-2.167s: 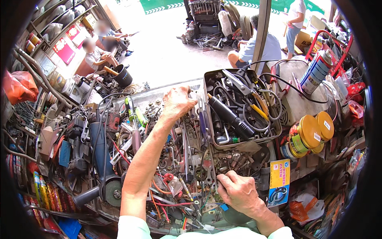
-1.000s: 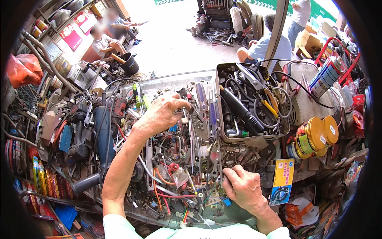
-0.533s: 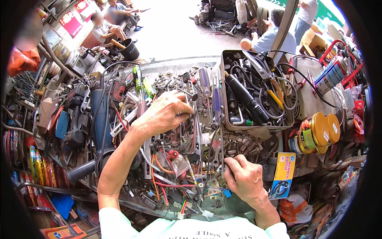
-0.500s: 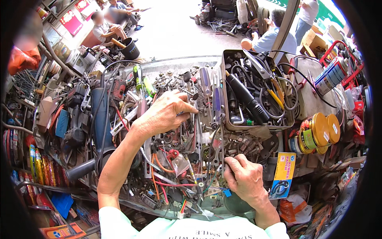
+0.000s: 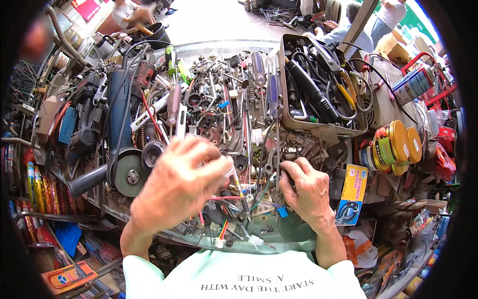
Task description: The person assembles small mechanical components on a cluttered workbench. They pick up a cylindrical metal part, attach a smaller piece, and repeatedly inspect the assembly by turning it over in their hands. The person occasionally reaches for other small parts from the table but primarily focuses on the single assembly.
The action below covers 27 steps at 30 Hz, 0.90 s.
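My left hand hovers over the near left part of the cluttered bench, smeared by motion. Its thumb and forefinger come close together beside a bit of clear plastic, and whether they grip it is unclear. Low at the right of the loose parts, my right hand rests with fingers curled inward. Whatever those fingers hold is hidden. Just left of it lie an open-end wrench and a blue connector. Beyond my left hand is a screwdriver with a pinkish handle; purple-handled screwdrivers lie farther off.
An angle grinder with a cutting disc lies on the left. A metal toolbox full of tools stands at the back right. Gold-lidded jars and a yellow-blue flat box are at the right. People sit beyond the bench.
My left hand has come back from the middle of the bench toward my body and lifted. My right hand stays at the same spot. The whole view has tilted down.
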Each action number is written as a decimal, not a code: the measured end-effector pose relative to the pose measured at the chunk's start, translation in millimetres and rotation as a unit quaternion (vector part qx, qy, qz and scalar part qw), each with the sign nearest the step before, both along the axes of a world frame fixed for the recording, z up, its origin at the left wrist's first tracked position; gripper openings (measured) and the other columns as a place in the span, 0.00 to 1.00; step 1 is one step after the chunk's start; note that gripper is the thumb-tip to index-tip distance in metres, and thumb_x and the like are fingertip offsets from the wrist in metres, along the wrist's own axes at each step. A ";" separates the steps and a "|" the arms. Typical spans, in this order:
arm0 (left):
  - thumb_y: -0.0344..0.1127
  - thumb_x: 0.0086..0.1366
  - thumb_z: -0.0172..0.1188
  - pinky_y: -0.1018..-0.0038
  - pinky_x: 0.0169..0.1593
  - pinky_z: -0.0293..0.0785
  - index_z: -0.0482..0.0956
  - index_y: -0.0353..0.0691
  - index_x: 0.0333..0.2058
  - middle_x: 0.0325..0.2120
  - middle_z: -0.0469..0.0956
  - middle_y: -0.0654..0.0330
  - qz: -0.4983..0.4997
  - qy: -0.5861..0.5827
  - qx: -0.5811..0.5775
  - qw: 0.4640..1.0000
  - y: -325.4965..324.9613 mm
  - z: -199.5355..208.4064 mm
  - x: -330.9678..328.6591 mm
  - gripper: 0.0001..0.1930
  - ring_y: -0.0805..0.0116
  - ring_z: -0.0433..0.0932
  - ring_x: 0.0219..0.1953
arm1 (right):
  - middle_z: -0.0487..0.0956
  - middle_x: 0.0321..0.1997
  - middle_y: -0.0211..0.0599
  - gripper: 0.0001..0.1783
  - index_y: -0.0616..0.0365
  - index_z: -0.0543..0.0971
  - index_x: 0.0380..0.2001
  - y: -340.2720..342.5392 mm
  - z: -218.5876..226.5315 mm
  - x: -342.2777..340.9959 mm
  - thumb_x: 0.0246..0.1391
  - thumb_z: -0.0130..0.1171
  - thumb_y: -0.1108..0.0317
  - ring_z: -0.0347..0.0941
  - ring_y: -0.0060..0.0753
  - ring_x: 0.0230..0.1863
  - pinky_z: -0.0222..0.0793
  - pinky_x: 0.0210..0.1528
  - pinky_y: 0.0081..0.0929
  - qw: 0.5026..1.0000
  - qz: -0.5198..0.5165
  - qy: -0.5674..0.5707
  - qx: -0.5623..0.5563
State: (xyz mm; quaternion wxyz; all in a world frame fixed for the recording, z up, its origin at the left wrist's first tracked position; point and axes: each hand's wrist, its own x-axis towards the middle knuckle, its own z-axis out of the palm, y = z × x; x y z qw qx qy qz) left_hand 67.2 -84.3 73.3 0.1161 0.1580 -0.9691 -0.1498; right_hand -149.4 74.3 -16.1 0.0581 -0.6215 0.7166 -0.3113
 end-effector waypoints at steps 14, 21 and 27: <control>0.33 0.52 0.67 0.47 0.70 0.54 0.84 0.45 0.44 0.56 0.76 0.54 0.029 -0.006 -0.082 0.996 23.7 -62.0 37.9 0.18 0.51 0.68 0.65 | 0.82 0.37 0.35 0.23 0.59 0.84 0.45 -13.3 7.2 28.6 0.40 0.68 0.73 0.80 0.40 0.38 0.80 0.36 0.33 0.968 0.172 0.079 -0.165; 0.28 0.58 0.64 0.50 0.69 0.57 0.83 0.34 0.39 0.42 0.83 0.57 0.129 0.150 -0.114 0.974 19.4 -95.1 48.4 0.10 0.57 0.79 0.54 | 0.81 0.41 0.37 0.26 0.59 0.79 0.44 -57.3 -3.1 40.3 0.35 0.68 0.69 0.78 0.42 0.48 0.70 0.60 0.45 0.932 0.350 0.077 -0.053; 0.27 0.57 0.64 0.49 0.67 0.58 0.79 0.35 0.29 0.36 0.82 0.59 0.170 0.221 -0.113 0.954 14.2 -96.5 54.6 0.03 0.57 0.82 0.48 | 0.75 0.24 0.32 0.10 0.56 0.75 0.24 -59.5 7.6 31.6 0.36 0.65 0.67 0.73 0.36 0.36 0.67 0.58 0.42 0.945 0.283 0.144 -0.078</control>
